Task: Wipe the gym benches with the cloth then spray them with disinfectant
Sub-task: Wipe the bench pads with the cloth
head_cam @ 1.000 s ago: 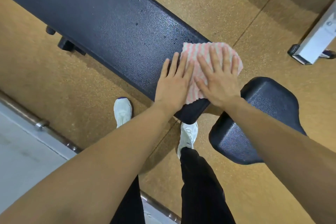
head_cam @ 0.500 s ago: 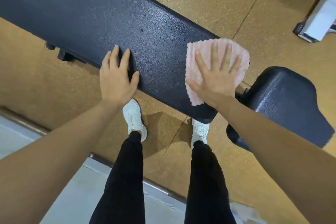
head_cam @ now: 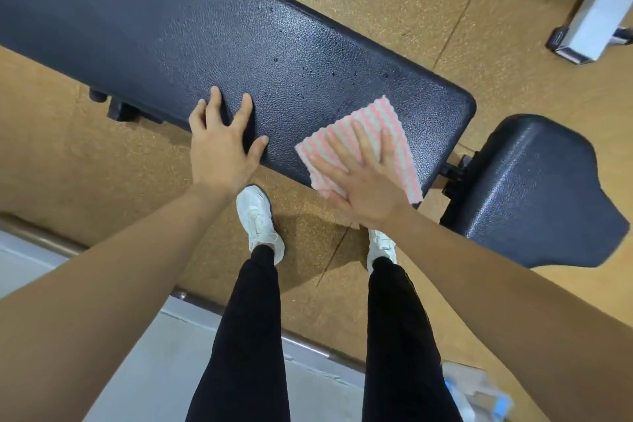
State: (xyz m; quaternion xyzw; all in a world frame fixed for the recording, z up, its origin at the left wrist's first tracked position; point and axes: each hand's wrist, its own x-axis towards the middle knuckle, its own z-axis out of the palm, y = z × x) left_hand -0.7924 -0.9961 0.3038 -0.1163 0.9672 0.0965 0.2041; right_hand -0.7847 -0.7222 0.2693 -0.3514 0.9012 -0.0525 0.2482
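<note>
bench (head_cam: 171, 27) runs off the upper left edge | cloth (head_cam: 376, 120) half hidden under right hand (head_cam: 363, 181) | right shoe (head_cam: 382, 245) mostly behind the wrist | lower right: blurred pale-blue thing (head_cam: 479, 394), can't tell what | white frame (head_cam: 596, 10) cut off upper right

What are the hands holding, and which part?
Nothing is gripped. The right hand presses flat on the near half of the cloth; the left hand rests on the bench edge.

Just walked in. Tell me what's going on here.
A person stands over a long black gym bench, wiping it. The right hand presses a pink-striped cloth flat near the bench's end, while the left hand rests on its near edge, fingers spread. Dark droplets dot the pad beyond the cloth.
</note>
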